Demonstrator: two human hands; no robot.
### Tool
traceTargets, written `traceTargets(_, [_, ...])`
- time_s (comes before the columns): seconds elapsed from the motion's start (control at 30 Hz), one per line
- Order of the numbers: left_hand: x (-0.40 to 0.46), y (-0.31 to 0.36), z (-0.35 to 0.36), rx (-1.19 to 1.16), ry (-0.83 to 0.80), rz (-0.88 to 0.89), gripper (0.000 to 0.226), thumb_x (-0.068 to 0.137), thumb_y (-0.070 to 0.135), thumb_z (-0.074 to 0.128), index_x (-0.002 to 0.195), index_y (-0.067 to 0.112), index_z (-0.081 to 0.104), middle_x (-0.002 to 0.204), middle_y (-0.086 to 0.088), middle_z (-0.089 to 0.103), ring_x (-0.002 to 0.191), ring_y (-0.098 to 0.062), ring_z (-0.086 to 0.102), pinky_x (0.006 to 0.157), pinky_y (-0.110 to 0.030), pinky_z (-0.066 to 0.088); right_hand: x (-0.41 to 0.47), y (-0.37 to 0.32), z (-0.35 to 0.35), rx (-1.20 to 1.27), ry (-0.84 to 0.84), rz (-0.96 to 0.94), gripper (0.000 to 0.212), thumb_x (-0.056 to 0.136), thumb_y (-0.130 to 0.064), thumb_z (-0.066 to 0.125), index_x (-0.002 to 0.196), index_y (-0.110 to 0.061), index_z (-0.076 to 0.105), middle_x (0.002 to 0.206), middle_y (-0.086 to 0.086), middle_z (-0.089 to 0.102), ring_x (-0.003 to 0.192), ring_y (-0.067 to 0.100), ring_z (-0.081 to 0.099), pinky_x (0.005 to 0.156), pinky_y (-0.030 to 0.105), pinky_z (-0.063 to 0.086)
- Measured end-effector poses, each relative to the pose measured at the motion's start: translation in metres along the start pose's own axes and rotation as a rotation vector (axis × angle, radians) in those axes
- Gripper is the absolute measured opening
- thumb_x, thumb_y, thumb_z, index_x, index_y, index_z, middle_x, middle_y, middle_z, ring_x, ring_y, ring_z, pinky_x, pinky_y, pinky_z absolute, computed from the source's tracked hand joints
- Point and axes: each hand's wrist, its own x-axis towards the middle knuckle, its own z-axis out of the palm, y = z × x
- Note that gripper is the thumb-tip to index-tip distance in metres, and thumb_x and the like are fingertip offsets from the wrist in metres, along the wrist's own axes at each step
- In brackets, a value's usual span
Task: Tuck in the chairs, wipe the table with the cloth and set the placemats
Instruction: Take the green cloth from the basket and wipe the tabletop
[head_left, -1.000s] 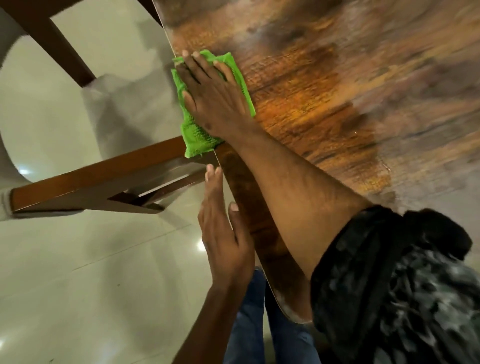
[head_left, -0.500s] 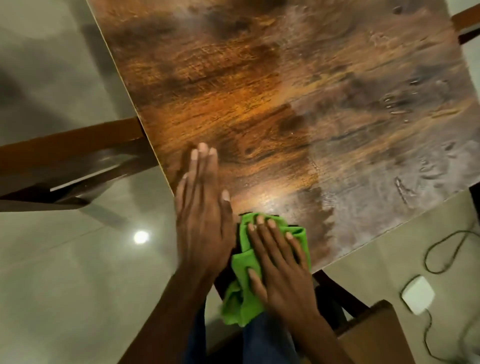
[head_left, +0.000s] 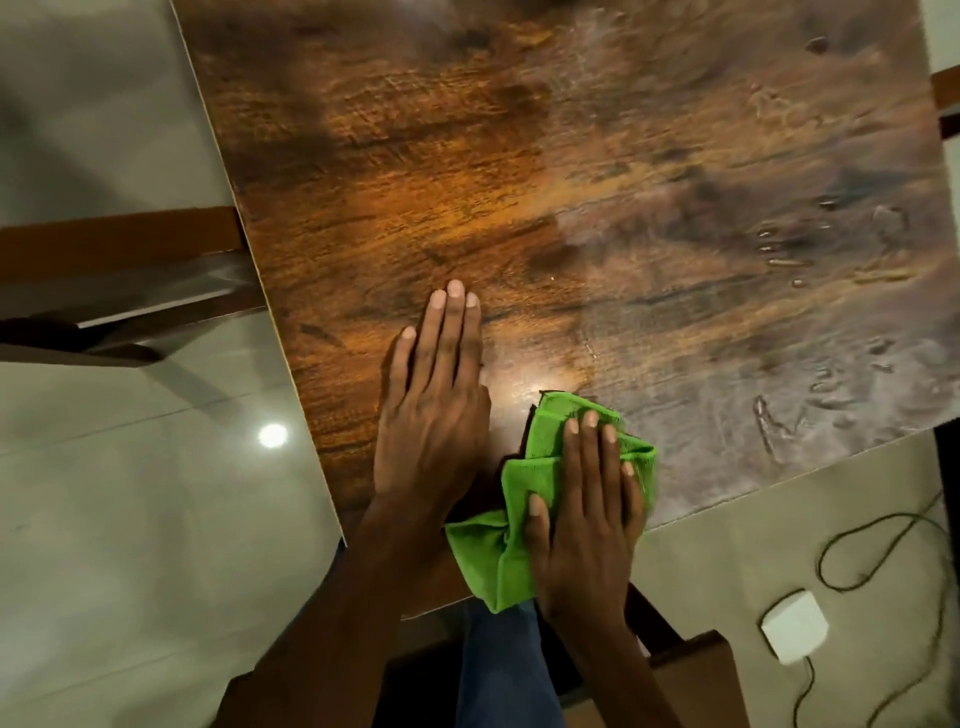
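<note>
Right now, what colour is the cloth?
Bright green; the cloth shows best in the head view.

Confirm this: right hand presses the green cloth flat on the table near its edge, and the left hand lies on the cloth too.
Wrong about the left hand. The head view shows it flat on the bare table, beside the cloth. The right hand does press the cloth.

Desk (head_left: 597, 208) bare and open far and right; chair (head_left: 119, 254) tucked against left edge; chair (head_left: 691, 670) near
</note>
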Motion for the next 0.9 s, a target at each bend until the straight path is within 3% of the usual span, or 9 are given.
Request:
traceTargets(0.17, [0.002, 0.004, -0.005, -0.025, -0.023, -0.039, 0.066, 0.112, 0.032, 0.026, 0.172, 0.009, 0.008, 0.18, -0.008, 0.005, 0.167, -0.02, 0.003, 0.135, -0.043, 0.012, 0.027, 0.008, -0.007, -0.039, -0.001, -0.106, 0.071, 0.108, -0.047, 0.03, 0.17, -0.018, 0.014, 0.178, 0.001, 0.009, 0.165, 0.017, 0.009, 0.131, 0.047, 0.02])
traceTargets(0.4, [0.002, 0.005, -0.008, -0.069, 0.027, -0.161, 0.07, 0.109, 0.032, 0.03, 0.17, 0.004, 0.012, 0.179, -0.014, 0.009, 0.167, -0.024, 0.006, 0.135, -0.048, 0.014, 0.133, -0.003, -0.029, -0.096, 0.062, -0.221, 0.069, 0.11, -0.044, 0.03, 0.17, -0.015, 0.012, 0.178, 0.005, 0.01, 0.165, 0.018, 0.007, 0.132, 0.046, 0.015])
traceTargets(0.7, [0.004, 0.006, -0.01, -0.031, 0.022, -0.159, 0.067, 0.111, 0.03, 0.029, 0.171, 0.005, 0.01, 0.18, -0.012, 0.006, 0.167, -0.022, 0.003, 0.135, -0.046, 0.013, 0.057, 0.04, -0.031, -0.144, -0.045, -0.264, 0.066, 0.112, -0.049, 0.029, 0.171, -0.024, 0.011, 0.179, 0.004, 0.005, 0.166, 0.022, 0.003, 0.131, 0.05, 0.018])
traceTargets(0.9, [0.003, 0.005, -0.008, -0.018, 0.032, -0.146, 0.066, 0.113, 0.03, 0.027, 0.171, 0.006, 0.009, 0.18, -0.012, 0.006, 0.167, -0.021, 0.003, 0.135, -0.046, 0.012, 0.169, -0.013, -0.039, -0.134, 0.074, -0.357, 0.065, 0.111, -0.044, 0.026, 0.171, -0.023, 0.013, 0.179, 0.005, 0.009, 0.165, 0.021, 0.006, 0.132, 0.046, 0.013])
